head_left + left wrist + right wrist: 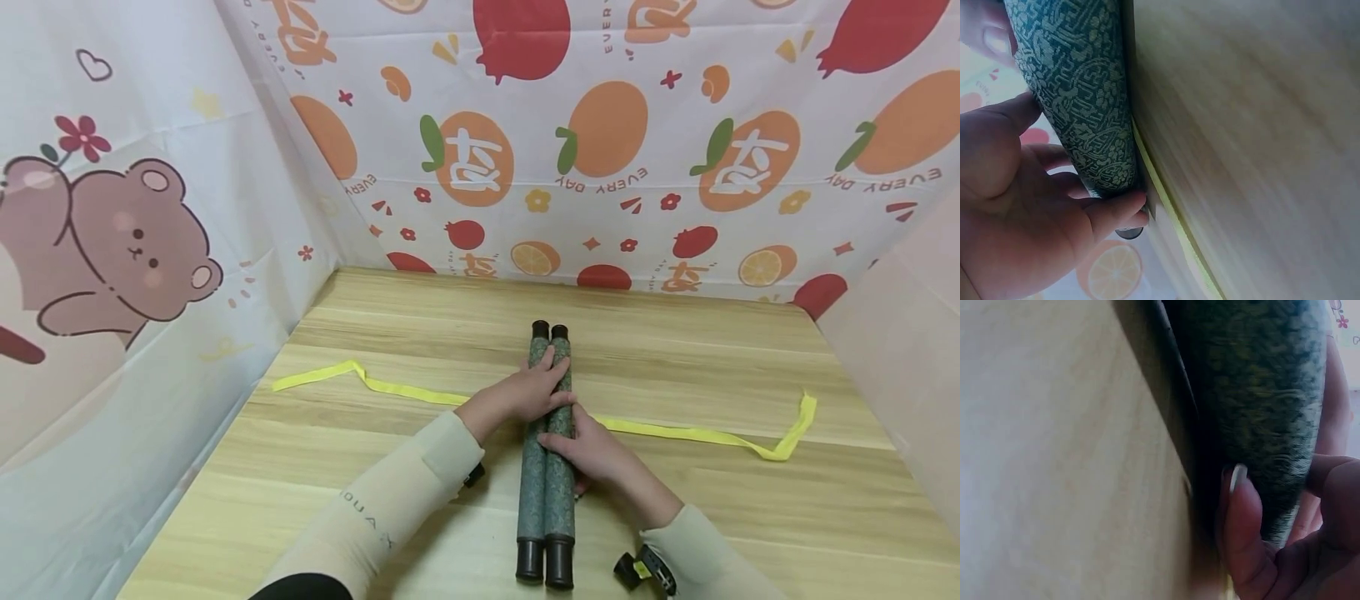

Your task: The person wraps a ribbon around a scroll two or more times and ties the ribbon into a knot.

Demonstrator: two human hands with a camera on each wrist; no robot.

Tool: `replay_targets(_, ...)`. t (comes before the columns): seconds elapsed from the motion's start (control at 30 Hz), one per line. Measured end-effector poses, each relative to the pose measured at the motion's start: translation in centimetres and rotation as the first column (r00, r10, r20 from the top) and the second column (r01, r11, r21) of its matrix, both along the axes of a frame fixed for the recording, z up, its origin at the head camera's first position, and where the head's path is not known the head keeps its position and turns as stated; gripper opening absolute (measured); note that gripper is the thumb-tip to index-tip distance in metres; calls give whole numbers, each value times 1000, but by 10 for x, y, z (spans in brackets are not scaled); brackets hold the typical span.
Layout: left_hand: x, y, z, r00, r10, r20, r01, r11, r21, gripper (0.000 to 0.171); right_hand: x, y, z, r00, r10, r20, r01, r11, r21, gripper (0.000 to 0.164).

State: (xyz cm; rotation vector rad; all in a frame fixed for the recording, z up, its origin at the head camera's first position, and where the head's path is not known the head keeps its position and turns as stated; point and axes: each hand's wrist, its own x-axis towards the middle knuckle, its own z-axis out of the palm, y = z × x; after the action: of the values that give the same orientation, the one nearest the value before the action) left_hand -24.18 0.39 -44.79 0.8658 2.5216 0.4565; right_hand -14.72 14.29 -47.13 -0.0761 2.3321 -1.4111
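Note:
Two green patterned scroll rolls, a left one (531, 492) and a right one (559, 500), lie side by side lengthwise on the table, with dark caps at their ends. Whether they are joined as one scroll, I cannot tell. My left hand (528, 393) reaches over the upper half and grips the rolls, its fingers bent round them in the left wrist view. Just nearer, my right hand (600, 450) holds them from the right side, thumb across the top. A fingertip (1244, 506) curls at the roll's lower edge in the right wrist view. The hands nearly touch.
A yellow ribbon (675, 432) stretches crosswise on the wooden table (420, 325) and passes behind the hands and rolls; its ends bend at far left and right. Printed cloth (540, 192) hangs along the table's back and sides.

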Motion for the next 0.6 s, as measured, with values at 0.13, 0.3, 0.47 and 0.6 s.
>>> replay_targets(0.13, 2, 3, -2, 999, 2, -41, -4, 999, -36, 66, 0, 2, 2, 999, 29, -15, -28, 997, 72, 86)
replay_targets(0.3, 8, 5, -5, 990, -22, -140, 7, 994, -106, 65, 2, 7, 2, 995, 95, -26, -91, 988, 123, 92)
replay_targets(0.47, 10, 7, -4, 985, -21, -174, 1, 993, -115, 63, 2, 9, 0, 995, 99, -27, -95, 987, 133, 94)
replay_targets(0.6, 11, 8, -5, 983, -28, -184, 2, 990, -138, 64, 3, 10, 0, 995, 96, -6, -94, 987, 129, 97)
